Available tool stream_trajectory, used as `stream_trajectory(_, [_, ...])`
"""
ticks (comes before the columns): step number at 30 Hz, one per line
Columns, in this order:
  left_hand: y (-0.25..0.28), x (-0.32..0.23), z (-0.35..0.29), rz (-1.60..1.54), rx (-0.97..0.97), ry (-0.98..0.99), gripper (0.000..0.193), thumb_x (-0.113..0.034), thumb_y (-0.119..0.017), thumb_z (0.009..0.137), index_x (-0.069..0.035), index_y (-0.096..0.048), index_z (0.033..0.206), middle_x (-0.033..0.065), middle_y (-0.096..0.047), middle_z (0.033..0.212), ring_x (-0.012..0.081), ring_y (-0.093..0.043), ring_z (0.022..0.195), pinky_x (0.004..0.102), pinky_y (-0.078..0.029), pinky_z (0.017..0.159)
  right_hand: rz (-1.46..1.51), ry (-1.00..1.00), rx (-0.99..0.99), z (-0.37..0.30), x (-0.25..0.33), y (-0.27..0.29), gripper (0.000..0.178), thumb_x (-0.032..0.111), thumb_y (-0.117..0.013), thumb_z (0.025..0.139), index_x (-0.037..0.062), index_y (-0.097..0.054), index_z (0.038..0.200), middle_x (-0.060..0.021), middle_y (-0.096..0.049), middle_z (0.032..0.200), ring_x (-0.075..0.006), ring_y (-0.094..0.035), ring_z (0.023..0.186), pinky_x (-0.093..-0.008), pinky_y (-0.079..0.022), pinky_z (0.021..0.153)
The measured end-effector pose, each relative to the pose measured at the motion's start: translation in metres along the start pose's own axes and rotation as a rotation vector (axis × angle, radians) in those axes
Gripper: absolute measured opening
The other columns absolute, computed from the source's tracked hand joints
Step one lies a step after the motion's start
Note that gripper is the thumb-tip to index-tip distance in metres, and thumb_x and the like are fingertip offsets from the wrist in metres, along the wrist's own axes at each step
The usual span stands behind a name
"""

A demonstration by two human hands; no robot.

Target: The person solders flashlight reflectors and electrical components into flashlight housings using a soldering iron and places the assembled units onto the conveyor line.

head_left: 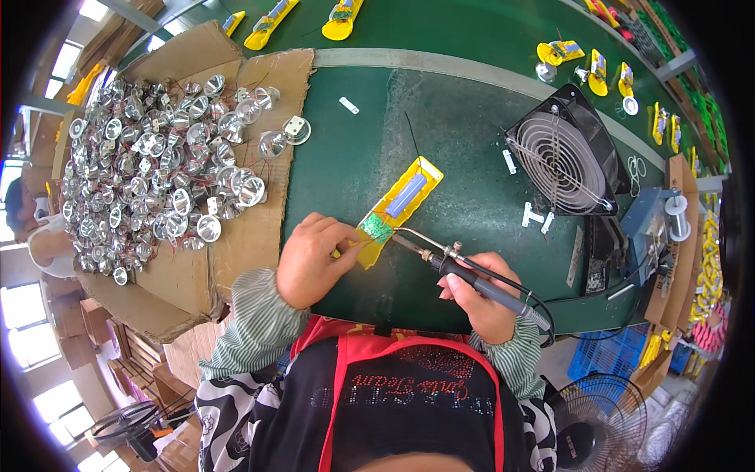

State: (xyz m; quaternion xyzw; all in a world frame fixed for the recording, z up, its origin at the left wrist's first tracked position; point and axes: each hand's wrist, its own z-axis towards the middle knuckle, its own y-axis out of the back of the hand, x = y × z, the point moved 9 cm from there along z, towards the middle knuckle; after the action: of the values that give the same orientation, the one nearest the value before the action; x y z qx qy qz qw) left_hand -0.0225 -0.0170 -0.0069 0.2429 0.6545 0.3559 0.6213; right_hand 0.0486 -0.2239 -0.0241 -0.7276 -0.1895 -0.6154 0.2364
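Observation:
A yellow flashlight half-shell (pixel 425 175) lies slantwise on the green bench, with a blue cylindrical battery (pixel 406 196) and a small green circuit board (pixel 376 228) inside. My left hand (pixel 316 259) is closed in a pinch at the shell's lower left edge, beside the board. A thin wire shows near those fingertips, but what they grip is hidden. My right hand (pixel 489 299) holds a soldering iron (pixel 495 293) like a pen. Its tip, with a bent metal feed tube alongside, reaches the right side of the board. A dark wire rises from the shell's far end.
Left of me, a cardboard sheet (pixel 271 102) carries a heap of silver reflectors (pixel 169 169) with wires. A black fan (pixel 562 157) stands at the right, near white strips (pixel 532 213) and a solder spool (pixel 676 216). More yellow shells (pixel 342 20) lie across the far side.

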Motion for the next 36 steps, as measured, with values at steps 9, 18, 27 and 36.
stream_trajectory(9, [0.000,0.039,-0.031,-0.539,0.050,0.156,0.011,-0.004,-0.070,0.076,-0.001,-0.068,0.087,0.0076,-0.066,0.086,0.0189,-0.058,0.088,0.0302,-0.046,0.079,0.055,-0.032,-0.019,0.001,-0.001,0.001,0.018,-0.002,-0.063,0.080,-0.0068,-0.053,0.095,-0.0151,-0.066,0.079,-0.0158,-0.065,0.066,-0.0261,-0.055,0.060])
stream_trajectory(18, [-0.019,0.067,-0.033,-0.813,-0.056,0.411,0.011,-0.004,-0.066,0.081,0.004,-0.066,0.088,0.0077,-0.065,0.085,0.0095,-0.059,0.072,0.0227,-0.047,0.066,0.103,-0.085,-0.043,0.001,-0.003,0.002,0.018,-0.002,-0.061,0.081,-0.0068,-0.051,0.095,-0.0175,-0.065,0.079,-0.0168,-0.065,0.067,-0.0274,-0.055,0.059])
stream_trajectory(27, [-0.007,0.027,-0.004,-0.260,-0.068,0.288,0.008,-0.007,-0.065,0.081,0.000,-0.061,0.082,0.0075,-0.059,0.073,0.0167,-0.058,0.074,0.0318,-0.045,0.063,0.075,-0.063,-0.055,0.004,-0.003,0.001,0.018,-0.001,-0.062,0.081,-0.0064,-0.051,0.094,-0.0165,-0.065,0.077,-0.0161,-0.065,0.065,-0.0272,-0.055,0.059])
stream_trajectory(36, [-0.005,0.002,0.005,0.014,-0.082,0.043,0.008,-0.006,-0.064,0.077,-0.002,-0.059,0.081,0.0114,-0.054,0.085,0.0296,-0.053,0.084,0.0366,-0.043,0.074,0.028,-0.018,0.018,0.013,-0.009,-0.011,0.019,-0.002,-0.061,0.081,-0.0058,-0.051,0.097,-0.0166,-0.065,0.079,-0.0168,-0.065,0.065,-0.0274,-0.055,0.060])
